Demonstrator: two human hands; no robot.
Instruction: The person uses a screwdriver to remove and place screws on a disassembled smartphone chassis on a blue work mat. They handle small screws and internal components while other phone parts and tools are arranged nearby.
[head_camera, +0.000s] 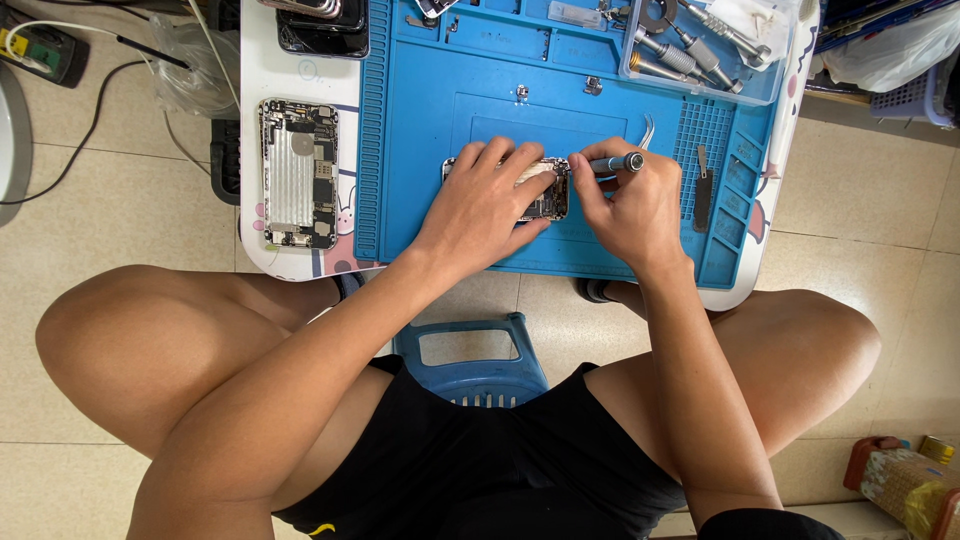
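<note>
Both hands work on the blue mat (440, 150): left hand (490, 195) pins the opened phone (548, 195), right hand (630, 200) grips a screwdriver (615, 163) at its edge

Bare blue mat (430, 130) lies open above the hands; tweezers (648, 132) and black pry tool (704, 195) crowd the right
</note>
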